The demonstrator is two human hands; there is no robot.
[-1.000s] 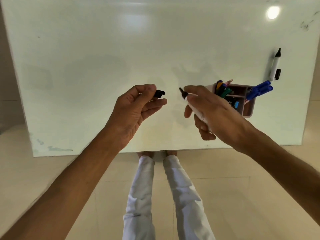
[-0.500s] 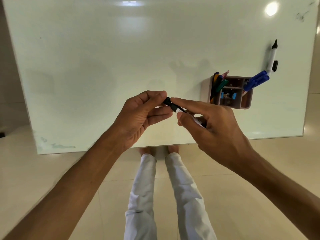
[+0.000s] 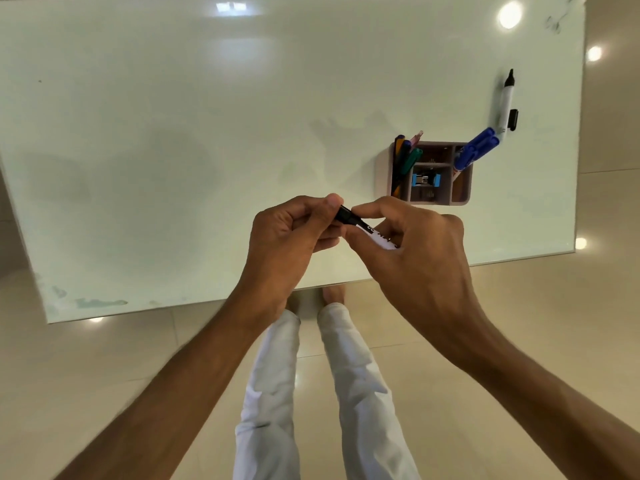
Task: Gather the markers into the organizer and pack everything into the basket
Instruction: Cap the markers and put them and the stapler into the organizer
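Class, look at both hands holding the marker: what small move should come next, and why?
Probably drop the marker into the organizer. The left hand pinches its black cap, which looks seated, while the right hand holds the barrel.

table (image 3: 207, 133): glossy, smooth pale top, throwing back lamp glare | floor (image 3: 519, 323): polished glossy tiles | organizer (image 3: 462, 199): matt plastic by the look | held marker (image 3: 375, 237): smooth white barrel, black cap (image 3: 346, 215) with a plastic sheen | trousers (image 3: 270, 393): white cloth, matt and creased
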